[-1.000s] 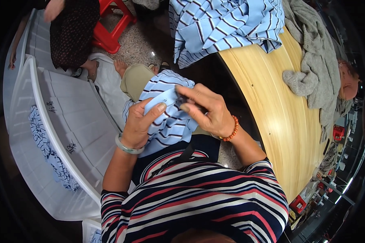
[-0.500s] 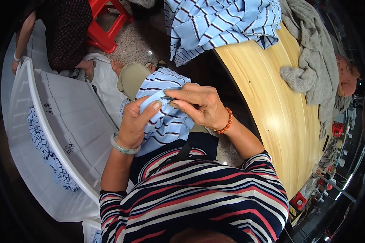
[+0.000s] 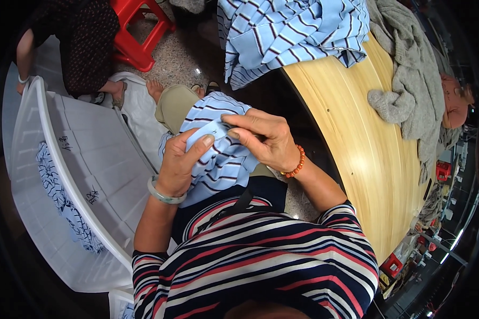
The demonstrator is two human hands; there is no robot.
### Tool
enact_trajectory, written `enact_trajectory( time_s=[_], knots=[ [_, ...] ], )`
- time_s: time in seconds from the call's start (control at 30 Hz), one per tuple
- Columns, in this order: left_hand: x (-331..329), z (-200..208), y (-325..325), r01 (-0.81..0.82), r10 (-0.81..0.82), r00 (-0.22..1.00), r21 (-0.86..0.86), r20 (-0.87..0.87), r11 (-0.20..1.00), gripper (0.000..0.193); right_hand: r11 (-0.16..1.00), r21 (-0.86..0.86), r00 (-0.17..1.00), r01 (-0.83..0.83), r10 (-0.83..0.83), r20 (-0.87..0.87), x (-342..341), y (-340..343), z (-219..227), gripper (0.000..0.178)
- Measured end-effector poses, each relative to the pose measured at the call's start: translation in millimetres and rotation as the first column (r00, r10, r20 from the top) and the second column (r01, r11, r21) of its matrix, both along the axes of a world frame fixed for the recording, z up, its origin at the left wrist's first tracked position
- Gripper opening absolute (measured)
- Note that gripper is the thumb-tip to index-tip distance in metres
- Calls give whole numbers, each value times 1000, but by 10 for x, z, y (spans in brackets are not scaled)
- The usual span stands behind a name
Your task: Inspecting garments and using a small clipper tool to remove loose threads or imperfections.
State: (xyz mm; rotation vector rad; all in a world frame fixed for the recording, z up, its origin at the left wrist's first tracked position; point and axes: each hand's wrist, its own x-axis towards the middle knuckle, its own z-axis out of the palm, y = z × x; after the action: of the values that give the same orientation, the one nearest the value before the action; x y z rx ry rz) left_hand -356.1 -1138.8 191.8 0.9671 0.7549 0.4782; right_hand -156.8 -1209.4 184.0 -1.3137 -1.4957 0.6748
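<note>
Both hands meet over the lap on a light-blue striped garment (image 3: 218, 159). Left hand (image 3: 178, 165) cups the bunched cloth from beneath, thumb laid over the top fold. Right hand (image 3: 263, 141) pinches narrowly, thumb against forefinger, on a small pale tag or bit of fabric at the crest of the fold; what exactly sits between the fingertips is too small to tell. The garment lies on the person's thighs, directly under the pinch.

Judgement: the work is fine fingertip picking. It goes best with the left hand keeping the cloth taut under the pinch, and the right pulling short and straight so the fabric does not pucker.

Left of the grip, a white plastic bin (image 3: 69, 159) stands open, a blue-patterned cloth (image 3: 58, 196) crumpled along its far wall. Ahead, another striped garment (image 3: 292, 37) drapes off a wooden table (image 3: 367, 159); a grey knit (image 3: 410, 90) lies further right.
</note>
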Motion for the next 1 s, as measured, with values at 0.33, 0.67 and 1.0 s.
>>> enact_trajectory(
  time_s=[0.33,0.67,1.0],
  knots=[
    [20,-27,11,-3,4,1000,-52,24,999,23,998,-47,998,-50,52,33,20,-22,2,33],
    [32,-39,1,-16,21,998,-95,55,995,23,999,-25,999,-46,46,-21,38,-25,-7,32],
    [-32,-78,47,115,-107,992,146,-61,983,20,945,-293,970,-147,80,-229,22,37,94,32]
  ],
)
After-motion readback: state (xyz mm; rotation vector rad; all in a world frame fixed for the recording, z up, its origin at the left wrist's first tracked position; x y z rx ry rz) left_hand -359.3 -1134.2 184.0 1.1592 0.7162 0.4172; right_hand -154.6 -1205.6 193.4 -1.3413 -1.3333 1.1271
